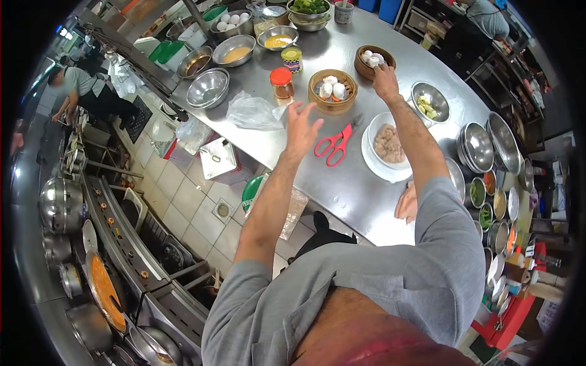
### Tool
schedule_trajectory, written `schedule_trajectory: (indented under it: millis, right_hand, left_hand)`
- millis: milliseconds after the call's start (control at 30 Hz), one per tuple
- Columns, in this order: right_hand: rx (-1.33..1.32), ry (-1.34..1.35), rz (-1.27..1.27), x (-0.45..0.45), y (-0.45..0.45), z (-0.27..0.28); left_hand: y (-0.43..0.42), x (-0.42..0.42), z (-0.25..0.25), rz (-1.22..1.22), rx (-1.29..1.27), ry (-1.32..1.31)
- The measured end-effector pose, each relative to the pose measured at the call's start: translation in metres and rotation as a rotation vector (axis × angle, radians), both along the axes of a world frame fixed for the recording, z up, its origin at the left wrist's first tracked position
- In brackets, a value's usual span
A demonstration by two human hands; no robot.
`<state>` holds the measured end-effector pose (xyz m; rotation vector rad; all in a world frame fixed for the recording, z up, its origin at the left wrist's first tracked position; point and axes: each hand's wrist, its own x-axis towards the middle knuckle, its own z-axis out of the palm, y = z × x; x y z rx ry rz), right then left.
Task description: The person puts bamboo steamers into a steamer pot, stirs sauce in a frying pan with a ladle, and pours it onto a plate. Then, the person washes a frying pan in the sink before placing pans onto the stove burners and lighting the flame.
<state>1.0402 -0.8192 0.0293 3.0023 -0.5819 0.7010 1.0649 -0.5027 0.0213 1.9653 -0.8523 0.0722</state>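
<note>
My right hand point(386, 83) reaches far across the steel table to a small bamboo steamer point(365, 74) holding several white dumplings point(371, 58). Its fingers are closed over the steamer's near rim, with the fingertips partly hidden. My left hand point(301, 129) hovers above the table, fingers spread and nothing in them. Just beyond it stands a second bamboo steamer point(332, 107) with white dumplings and some orange pieces. Red-handled scissors point(333, 146) lie to its right, next to a white bowl point(370, 143) of pale raw meat point(389, 144). A red-lidded jar point(281, 82) and a crumpled plastic bag point(253, 110) are nearby.
Metal bowls with beaten egg point(278, 41), eggs point(231, 20) and greens point(309, 6) line the far left. A bowl of cut pieces point(427, 108) and stacked bowls point(475, 146) stand right. Pale raw meat point(407, 204) lies near the front edge. Coworkers point(91, 91) are in the background.
</note>
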Motion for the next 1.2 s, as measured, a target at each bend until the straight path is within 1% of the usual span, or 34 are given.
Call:
schedule_trajectory:
  millis: [67, 167, 233, 300, 367, 400, 433, 467, 533, 567, 600, 633, 667, 700, 733, 767, 833, 900, 967, 1033, 1100, 1200]
  right_hand:
    - [-0.041, 0.024, 0.0, 0.007, -0.01, -0.005]
    - [-0.067, 0.019, -0.007, 0.015, -0.029, -0.017]
    - [-0.049, 0.044, -0.003, 0.02, -0.042, -0.027]
    - [-0.072, 0.036, 0.032, 0.02, -0.048, -0.032]
    - [-0.115, -0.028, 0.075, 0.023, -0.059, -0.043]
    - [-0.127, -0.16, 0.154, 0.025, -0.06, -0.042]
    - [-0.135, -0.211, 0.187, 0.027, -0.066, -0.048]
    - [-0.08, -0.043, 0.131, 0.031, -0.078, -0.055]
    - [-0.03, 0.045, 0.141, 0.031, -0.071, -0.045]
    - [-0.053, 0.085, 0.145, 0.034, -0.074, -0.047]
    - [-0.123, 0.087, 0.161, 0.036, -0.081, -0.054]
    - [-0.127, 0.114, 0.164, 0.034, -0.08, -0.049]
    - [-0.147, 0.087, 0.181, 0.033, -0.08, -0.049]
    - [-0.163, 0.062, 0.195, 0.032, -0.081, -0.049]
    - [-0.165, 0.088, 0.199, 0.032, -0.084, -0.046]
    - [-0.169, 0.112, 0.196, 0.031, -0.083, -0.041]
    - [-0.17, 0.095, 0.215, 0.024, -0.071, -0.026]
    - [-0.155, 0.035, 0.227, 0.022, -0.057, -0.009]
    - [-0.165, 0.065, 0.208, 0.018, -0.041, 0.013]
    - [-0.157, 0.109, 0.19, 0.01, -0.01, 0.04]
    - [-0.149, 0.059, 0.258, 0.001, 0.028, 0.066]
    - [-0.17, 0.074, 0.314, -0.009, 0.107, 0.108]
  left_hand:
    - [-0.025, 0.01, -0.011, -0.014, 0.026, 0.088]
    - [-0.051, 0.018, -0.033, -0.012, 0.017, 0.124]
    - [-0.06, 0.02, -0.04, 0.011, 0.027, 0.153]
    - [-0.066, 0.024, -0.051, 0.035, 0.036, 0.039]
    - [-0.072, 0.025, -0.055, 0.112, -0.005, 0.037]
    - [-0.076, 0.026, -0.058, 0.051, -0.096, 0.156]
    - [-0.078, 0.03, -0.059, 0.001, -0.198, 0.262]
    - [-0.08, 0.035, -0.063, -0.015, -0.229, 0.326]
    - [-0.075, 0.034, -0.069, -0.011, -0.21, 0.209]
    - [-0.069, 0.031, -0.071, 0.0, -0.142, 0.031]
    - [-0.058, 0.028, -0.063, 0.001, -0.132, 0.002]
    - [-0.048, 0.025, -0.05, -0.009, -0.116, -0.026]
    - [-0.038, 0.022, -0.04, 0.035, -0.111, -0.03]
    - [-0.028, 0.019, -0.033, 0.014, -0.103, -0.017]
    - [-0.016, 0.016, -0.026, -0.01, -0.095, -0.003]
    - [-0.002, 0.015, -0.02, 0.02, -0.088, -0.007]
    - [0.028, 0.008, -0.009, 0.0, -0.109, 0.012]
    - [0.068, 0.004, 0.005, 0.044, -0.097, -0.009]
    - [0.11, 0.002, 0.01, 0.058, -0.118, 0.014]
    - [0.161, 0.001, 0.014, 0.098, -0.12, -0.002]
    - [0.219, 0.002, 0.019, 0.186, -0.092, -0.054]
    - [0.307, 0.004, 0.017, 0.297, -0.022, -0.047]
